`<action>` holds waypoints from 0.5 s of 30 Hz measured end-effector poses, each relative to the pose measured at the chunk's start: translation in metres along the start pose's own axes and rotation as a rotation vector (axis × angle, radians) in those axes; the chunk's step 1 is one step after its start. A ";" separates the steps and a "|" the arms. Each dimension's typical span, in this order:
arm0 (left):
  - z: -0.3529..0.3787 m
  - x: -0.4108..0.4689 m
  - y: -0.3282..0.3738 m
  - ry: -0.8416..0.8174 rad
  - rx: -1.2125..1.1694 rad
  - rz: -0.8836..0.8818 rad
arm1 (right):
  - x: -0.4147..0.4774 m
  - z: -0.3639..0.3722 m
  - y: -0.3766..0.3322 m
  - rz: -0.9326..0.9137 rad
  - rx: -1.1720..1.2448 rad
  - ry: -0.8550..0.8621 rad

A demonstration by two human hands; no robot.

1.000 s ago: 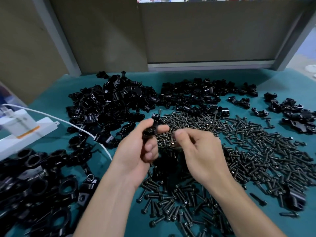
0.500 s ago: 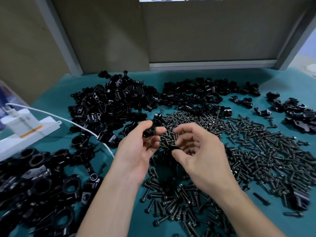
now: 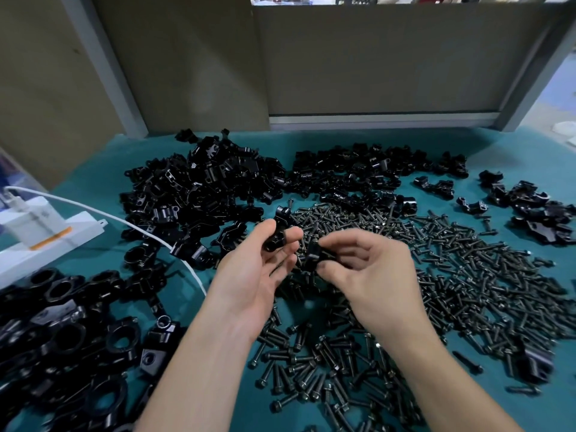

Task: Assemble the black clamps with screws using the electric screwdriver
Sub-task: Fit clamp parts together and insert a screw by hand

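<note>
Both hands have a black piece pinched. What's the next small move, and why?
Probably bring the two pieces together and line them up. The left hand pinches a clamp piece between thumb and forefinger; the right hand pinches a second black piece close beside it, seemingly apart. The loose screws lie underneath for afterwards.

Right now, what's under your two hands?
Black screws heaped on the teal table show below the left hand, which pinches a clamp piece, and the right hand, which grips a black part. Whatever lies straight beneath the palms is covered.
</note>
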State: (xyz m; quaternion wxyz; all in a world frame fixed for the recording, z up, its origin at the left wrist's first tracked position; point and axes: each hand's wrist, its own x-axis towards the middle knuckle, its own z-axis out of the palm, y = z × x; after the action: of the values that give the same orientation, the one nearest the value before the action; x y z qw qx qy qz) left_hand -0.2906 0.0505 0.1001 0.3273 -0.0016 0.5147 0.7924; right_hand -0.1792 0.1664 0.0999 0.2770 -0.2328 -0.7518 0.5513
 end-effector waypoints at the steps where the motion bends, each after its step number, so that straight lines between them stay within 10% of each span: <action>1: 0.001 -0.001 -0.001 -0.016 0.000 -0.007 | 0.000 0.002 -0.001 0.007 0.150 0.013; 15: 0.009 0.003 -0.015 -0.147 -0.163 -0.173 | -0.006 0.026 -0.001 0.190 0.497 0.122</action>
State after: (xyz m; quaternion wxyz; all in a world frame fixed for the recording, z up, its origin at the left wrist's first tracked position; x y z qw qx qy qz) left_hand -0.2827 0.0630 0.0913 0.4298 -0.0146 0.4213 0.7985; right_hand -0.1925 0.1436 0.0939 0.3174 -0.2601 -0.5502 0.7272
